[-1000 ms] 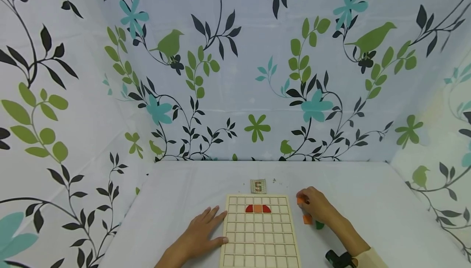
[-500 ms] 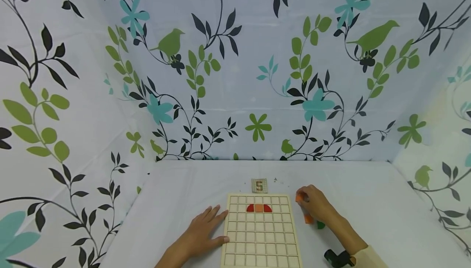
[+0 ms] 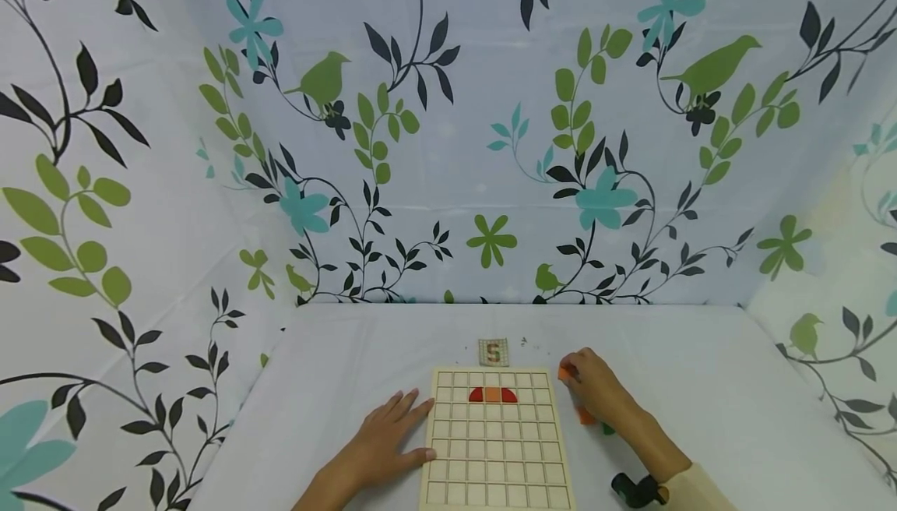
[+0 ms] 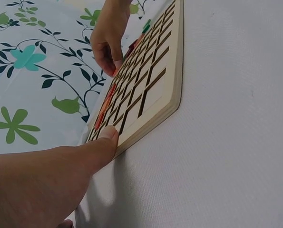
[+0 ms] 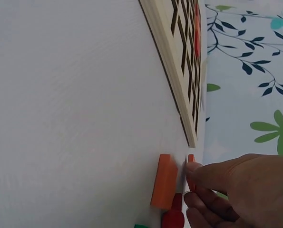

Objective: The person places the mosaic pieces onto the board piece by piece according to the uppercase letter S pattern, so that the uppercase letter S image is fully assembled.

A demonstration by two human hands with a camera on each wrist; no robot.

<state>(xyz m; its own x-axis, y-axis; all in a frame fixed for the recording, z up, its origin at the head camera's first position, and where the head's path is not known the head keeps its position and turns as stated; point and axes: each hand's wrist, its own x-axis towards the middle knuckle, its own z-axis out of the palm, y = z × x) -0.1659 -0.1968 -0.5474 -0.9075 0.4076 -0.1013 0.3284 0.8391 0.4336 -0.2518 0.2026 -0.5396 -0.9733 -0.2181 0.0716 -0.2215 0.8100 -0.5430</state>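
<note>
A wooden grid board (image 3: 496, 452) lies on the white table. In its second row from the far side sit an orange square (image 3: 493, 395) and two red rounded pieces, a left one (image 3: 476, 395) and a right one (image 3: 509, 395). My left hand (image 3: 384, 439) rests at the board's left edge, fingers spread and thumb (image 4: 108, 134) on the rim. Just right of the board's far corner, my right hand (image 3: 597, 388) pinches an orange block (image 5: 191, 176) between thumb and fingers, which partly hide it. Another orange block (image 5: 164, 183) lies close by on the table.
A small card (image 3: 493, 352) with a character like an S or 5 lies beyond the board. Beside the right hand are a red piece (image 5: 173, 217) and a green piece (image 3: 608, 428), both partly covered. Patterned cloth (image 3: 434, 145) hangs behind the table.
My right hand has shifted slightly left and away from me, toward the board's far corner, with the orange block in its pinch. The left hand stays at the board's edge.
</note>
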